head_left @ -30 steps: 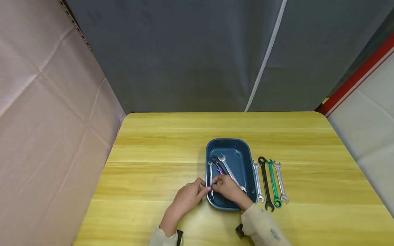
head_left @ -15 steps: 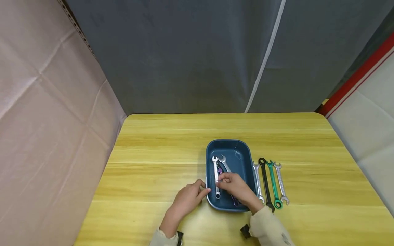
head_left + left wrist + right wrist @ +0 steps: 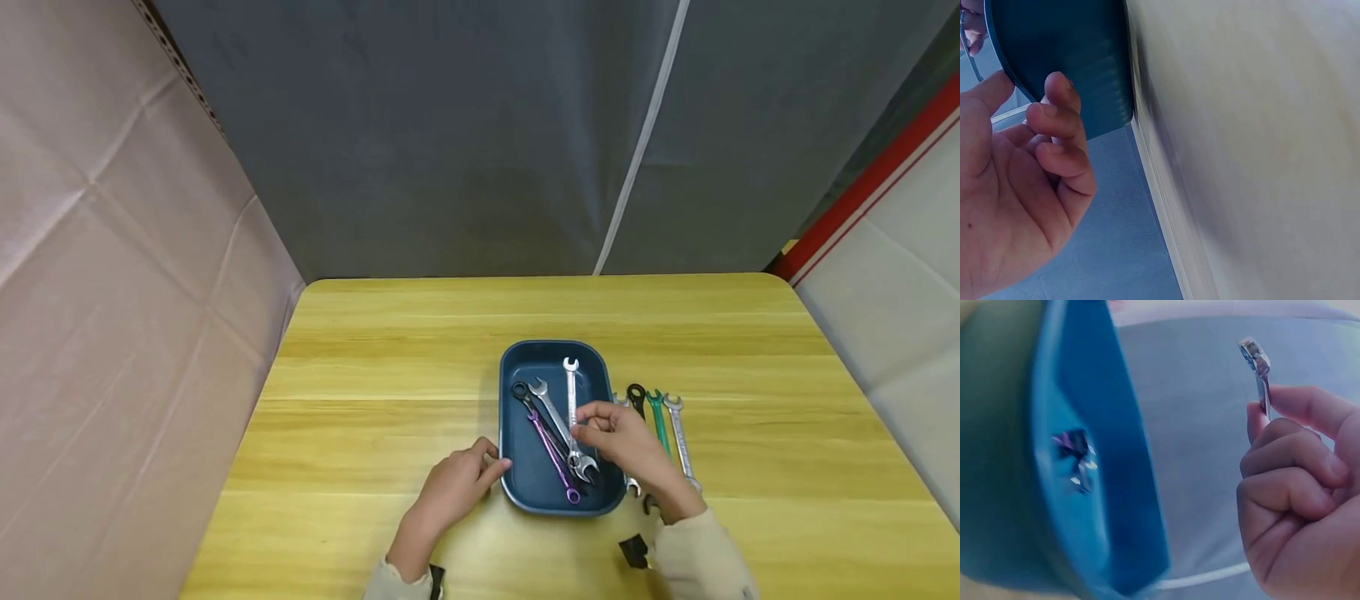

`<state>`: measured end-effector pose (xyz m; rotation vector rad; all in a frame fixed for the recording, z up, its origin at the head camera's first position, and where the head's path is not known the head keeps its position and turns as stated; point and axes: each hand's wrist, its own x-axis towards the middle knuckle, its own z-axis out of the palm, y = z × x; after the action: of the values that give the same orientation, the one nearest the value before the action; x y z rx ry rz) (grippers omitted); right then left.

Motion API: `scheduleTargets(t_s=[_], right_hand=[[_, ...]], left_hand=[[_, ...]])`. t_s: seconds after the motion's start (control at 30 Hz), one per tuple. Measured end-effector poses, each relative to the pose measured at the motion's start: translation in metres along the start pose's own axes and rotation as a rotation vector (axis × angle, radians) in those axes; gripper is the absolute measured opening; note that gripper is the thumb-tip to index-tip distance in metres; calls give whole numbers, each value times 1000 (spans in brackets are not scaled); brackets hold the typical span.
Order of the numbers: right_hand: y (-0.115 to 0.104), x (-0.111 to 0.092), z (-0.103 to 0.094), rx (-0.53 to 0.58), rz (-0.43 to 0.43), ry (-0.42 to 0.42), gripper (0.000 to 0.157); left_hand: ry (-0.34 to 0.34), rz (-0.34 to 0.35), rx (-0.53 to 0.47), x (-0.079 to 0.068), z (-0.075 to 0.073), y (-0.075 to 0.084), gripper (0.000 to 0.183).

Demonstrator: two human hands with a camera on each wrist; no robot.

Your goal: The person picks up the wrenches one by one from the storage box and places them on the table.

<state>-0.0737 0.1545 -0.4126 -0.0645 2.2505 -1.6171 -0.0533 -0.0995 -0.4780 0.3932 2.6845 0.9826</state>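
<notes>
My left grip [image 3: 453, 485] pinches the tray [image 3: 527, 479] rim at eight o'clock; tabletop [image 3: 390, 367] spreads beyond towards nine and twelve. My right grip [image 3: 621, 440] grasps a raised silver wrench [image 3: 572, 390] over the tray, near the three-o'clock wrench row [image 3: 660, 419]. It has moved threewards, uncovering the purple wrench [image 3: 551, 458].

Light is soft; the tray [image 3: 1129, 506] blurs in the right-wrist view.

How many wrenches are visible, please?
8: held wrench in the right hand; black wrench, purple wrench, silver wrench in the tray; beside it, nearer silver, second black, green, farther silver. Others may be hidden.
</notes>
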Motion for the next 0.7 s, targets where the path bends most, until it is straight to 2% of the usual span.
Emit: scheduleTargets(t_s=[0.23,0.47,0.7], right_hand=[[-2,-14,-20,-22,-26,56,24],[7,-27,-44,11,-107,71,27],[21,-37,-72,-41,-51,135,31]], left_hand=[[0,4,7,0,0,0,35],[7,3,10,-1,-1,-1,35],[-2,-2,12,-1,-1,-1,36]])
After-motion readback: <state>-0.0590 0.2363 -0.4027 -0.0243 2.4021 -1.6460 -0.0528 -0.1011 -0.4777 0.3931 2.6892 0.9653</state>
